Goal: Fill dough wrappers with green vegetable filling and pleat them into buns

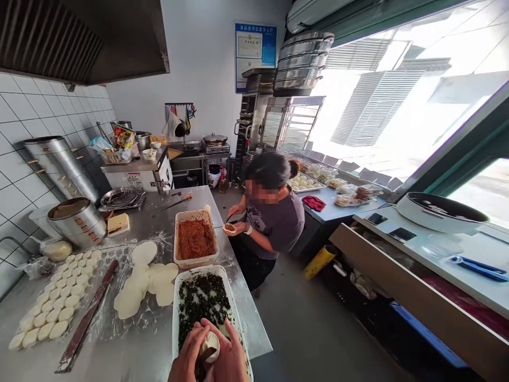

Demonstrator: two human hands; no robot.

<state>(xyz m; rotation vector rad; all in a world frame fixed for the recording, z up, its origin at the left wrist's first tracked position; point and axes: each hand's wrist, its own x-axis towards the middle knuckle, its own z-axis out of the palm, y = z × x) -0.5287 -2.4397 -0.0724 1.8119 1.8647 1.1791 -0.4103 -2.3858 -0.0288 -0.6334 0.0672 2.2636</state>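
At the bottom of the view, my left hand (187,353) and my right hand (230,356) close around a small pale dough bun (212,344). Its edge is partly gathered, and a dark greyish patch, which I cannot make out, shows beside it. Both hands are above the near end of a white tub (175,313) of chopped dark green filling (204,297). Just beyond stands a second tub (177,258) of reddish-brown filling (195,237). Left of the tubs lie overlapping flat dough wrappers (133,289) on the floured steel table (99,361).
Rows of dough pieces (51,305) and a long brown wooden strip (87,318) lie on the left. Across the table corner, a co-worker (270,217) holds a filled wrapper (229,228). An open drawer (397,281) juts out at right.
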